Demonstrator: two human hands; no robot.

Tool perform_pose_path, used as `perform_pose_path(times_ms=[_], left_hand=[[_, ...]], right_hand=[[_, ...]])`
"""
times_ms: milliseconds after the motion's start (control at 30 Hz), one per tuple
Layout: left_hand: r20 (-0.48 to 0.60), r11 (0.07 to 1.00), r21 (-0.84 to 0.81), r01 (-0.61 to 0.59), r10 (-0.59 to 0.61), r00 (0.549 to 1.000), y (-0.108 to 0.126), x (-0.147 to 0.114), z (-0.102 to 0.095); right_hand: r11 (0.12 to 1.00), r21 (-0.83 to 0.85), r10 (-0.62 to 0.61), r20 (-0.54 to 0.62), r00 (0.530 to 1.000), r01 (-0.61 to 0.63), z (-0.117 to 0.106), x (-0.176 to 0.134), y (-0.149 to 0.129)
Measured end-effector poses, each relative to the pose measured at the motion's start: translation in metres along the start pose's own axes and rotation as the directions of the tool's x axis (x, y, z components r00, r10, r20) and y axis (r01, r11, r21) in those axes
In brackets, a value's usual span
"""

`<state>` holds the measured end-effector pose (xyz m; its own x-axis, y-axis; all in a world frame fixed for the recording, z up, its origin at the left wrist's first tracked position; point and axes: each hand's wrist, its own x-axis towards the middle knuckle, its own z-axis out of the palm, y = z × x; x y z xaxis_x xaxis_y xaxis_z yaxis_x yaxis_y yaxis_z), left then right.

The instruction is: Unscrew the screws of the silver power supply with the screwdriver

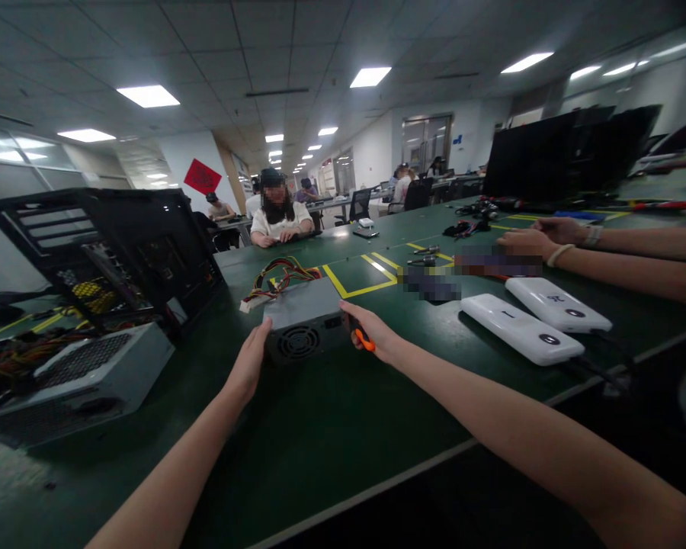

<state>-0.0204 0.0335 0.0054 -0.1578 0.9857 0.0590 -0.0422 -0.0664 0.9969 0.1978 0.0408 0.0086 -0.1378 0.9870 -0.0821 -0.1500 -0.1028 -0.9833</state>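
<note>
A grey computer power supply unit (306,305) is held between both hands just over the green table, its black fan grille and power socket facing me. My left hand (252,358) is closed against its left side, with the thumb at the top edge. On the other side, my right hand (371,332) touches the right edge with its fingertips. That same hand is closed on a screwdriver (366,341) with an orange and black handle; the shaft is hidden. Coloured cables (283,271) with a white connector spread from the back of the unit.
An open black computer case (188,252) and a second power supply (120,366) stand at left. White power banks (520,328) lie at right, near another person's hands (526,240). Yellow tape (366,292) marks the green table (331,427). A person (280,217) sits across.
</note>
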Motion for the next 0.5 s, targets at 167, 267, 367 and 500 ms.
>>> perform_pose_path(times_ms=[167,267,367,500], left_hand=[[-0.063,0.997,-0.067,0.040,-0.044,0.997,-0.001,-0.005,0.004],[-0.079,0.997,-0.061,0.037,-0.042,0.996,0.004,-0.010,0.004],[-0.082,1.000,-0.030,0.002,-0.004,0.997,0.010,-0.017,0.005],[-0.070,1.000,0.012,0.021,-0.020,0.997,0.015,-0.021,0.004]], right_hand=[[0.997,0.060,0.044,0.018,0.999,-0.045,-0.001,-0.005,-0.002],[0.993,0.096,0.064,0.040,0.997,-0.067,-0.001,-0.005,-0.003],[0.991,0.116,0.068,0.054,0.996,-0.074,-0.001,-0.003,-0.003],[0.990,0.117,0.072,0.046,0.996,-0.077,0.000,-0.003,-0.004]])
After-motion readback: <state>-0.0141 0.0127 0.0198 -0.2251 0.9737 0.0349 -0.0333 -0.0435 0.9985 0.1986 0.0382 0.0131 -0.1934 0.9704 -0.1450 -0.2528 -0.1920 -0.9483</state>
